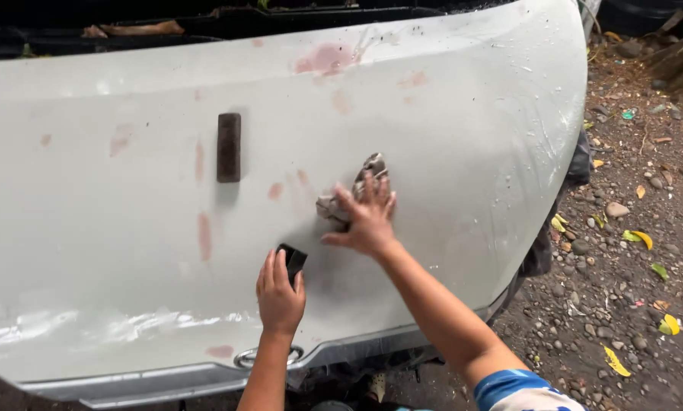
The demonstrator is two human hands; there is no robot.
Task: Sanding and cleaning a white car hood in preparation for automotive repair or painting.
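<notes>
Head view looks down on a white car body panel (pixel 128 251) with reddish filler patches, where the left hand (pixel 279 293) grips a small dark sanding block (pixel 292 260) pressed to the paint. Just beside it, the right hand (pixel 368 217) has its fingers spread flat on a crumpled grey rag (pixel 357 190) against the panel; 1 dark rectangular slot (pixel 229 148) sits well left of the rag, and gravel ground (pixel 631 251) lies to the right.

Left hand (pixel 280 293): forearm enters from the lower edge, near vertical, wrist straight, back of hand toward the camera, fingers curled closed in a grip. Right hand (pixel 368 219): arm extends from lower right, diagonal, elbow nearly straight, sleeve at upper arm. Palm down, fingers (pixel 363 194) spread and pressing flat.
</notes>
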